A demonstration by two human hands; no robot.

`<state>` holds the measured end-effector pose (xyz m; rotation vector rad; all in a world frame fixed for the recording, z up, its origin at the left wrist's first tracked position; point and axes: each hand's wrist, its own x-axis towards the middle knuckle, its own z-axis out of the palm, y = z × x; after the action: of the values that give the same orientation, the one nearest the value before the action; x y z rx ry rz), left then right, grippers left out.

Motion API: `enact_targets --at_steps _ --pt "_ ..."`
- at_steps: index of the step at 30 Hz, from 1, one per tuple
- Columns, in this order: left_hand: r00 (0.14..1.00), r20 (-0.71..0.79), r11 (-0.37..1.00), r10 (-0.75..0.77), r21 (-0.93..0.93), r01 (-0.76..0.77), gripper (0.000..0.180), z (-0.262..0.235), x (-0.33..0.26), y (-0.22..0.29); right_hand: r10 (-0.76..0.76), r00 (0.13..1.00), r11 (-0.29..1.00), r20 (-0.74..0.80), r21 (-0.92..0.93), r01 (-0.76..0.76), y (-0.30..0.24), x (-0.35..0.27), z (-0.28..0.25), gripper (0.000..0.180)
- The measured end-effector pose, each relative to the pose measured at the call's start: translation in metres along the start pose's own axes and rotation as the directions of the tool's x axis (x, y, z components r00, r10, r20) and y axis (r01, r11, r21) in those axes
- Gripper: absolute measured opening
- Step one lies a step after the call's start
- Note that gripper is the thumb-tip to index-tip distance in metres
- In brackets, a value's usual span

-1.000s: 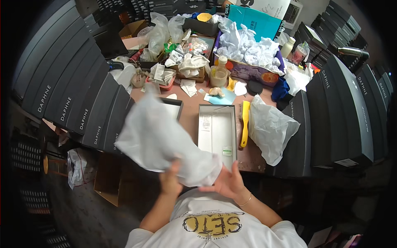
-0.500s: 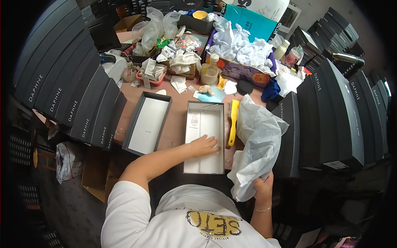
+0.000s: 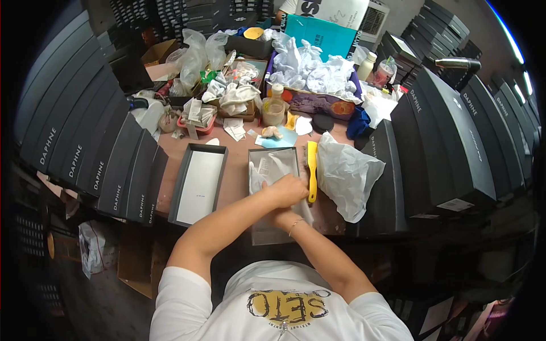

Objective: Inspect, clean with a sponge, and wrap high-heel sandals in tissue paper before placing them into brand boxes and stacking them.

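Centre of frame: left hand (image 3: 289,190) lies fingers bent on white tissue paper (image 3: 272,168) inside the open grey box (image 3: 259,232); right hand (image 3: 282,216) beneath it, grip not visible. Tissue judged very light, limp, tear-prone; pinch at edges or corners. Yellow tool (image 3: 311,170) just right.

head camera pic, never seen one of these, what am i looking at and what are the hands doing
No machine here: a person wears a wide-angle camera on the head, looking down, so straight edges bend. Both forearms come up from the bottom. The left hand and right hand press white tissue paper into an open grey box on a brown table. Beside it lie the box lid, a yellow tool and a white plastic bag. Stacks of dark boxes stand around.
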<state>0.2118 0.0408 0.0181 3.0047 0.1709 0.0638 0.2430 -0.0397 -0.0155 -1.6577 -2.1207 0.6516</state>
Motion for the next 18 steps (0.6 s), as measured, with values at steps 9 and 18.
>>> enact_targets --at_steps 9,18 --pt "0.952 0.293 0.965 -0.085 -0.215 0.153 0.027 0.019 -0.064 0.008 0.005 0.968 0.995 -0.25 -0.098 -0.031 -0.069 -0.097 -0.092 0.048" --pt "0.827 0.397 0.914 -0.397 0.09 0.396 0.031 0.016 -0.039 -0.034 0.085 0.989 0.92 -0.123 -0.372 -0.125 -0.03 -0.094 -0.124 0.039"
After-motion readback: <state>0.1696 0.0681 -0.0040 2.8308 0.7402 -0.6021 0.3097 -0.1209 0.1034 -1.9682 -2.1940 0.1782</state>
